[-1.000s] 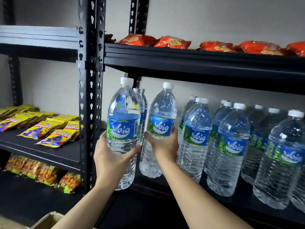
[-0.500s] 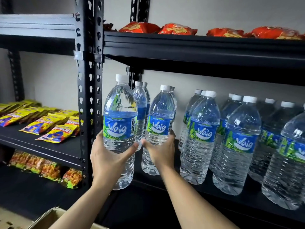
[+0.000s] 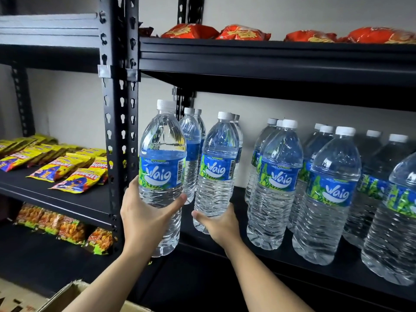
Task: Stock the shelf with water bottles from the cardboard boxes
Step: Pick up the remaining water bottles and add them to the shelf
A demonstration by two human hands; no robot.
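My left hand (image 3: 144, 219) grips a clear water bottle (image 3: 162, 158) with a blue and green label, held upright in front of the black shelf's left end. My right hand (image 3: 219, 226) holds the base of a second water bottle (image 3: 216, 167), which stands at the shelf's front, just right of the first. Two more bottles (image 3: 191, 140) stand behind them. Rows of several like bottles (image 3: 279, 176) fill the black shelf (image 3: 315, 269) to the right. A cardboard box's open flap (image 3: 65, 293) shows at the bottom left.
A black upright post (image 3: 119, 131) stands just left of my left-hand bottle. The shelf above (image 3: 270, 57) carries red snack bags (image 3: 243, 32). Yellow snack packs (image 3: 74, 174) lie on the left shelf, with orange packs (image 3: 67, 228) one level lower.
My right hand slid down its bottle to the base as the bottle went deeper onto the shelf. The left-hand bottle stayed close beside it, slightly lower than before.
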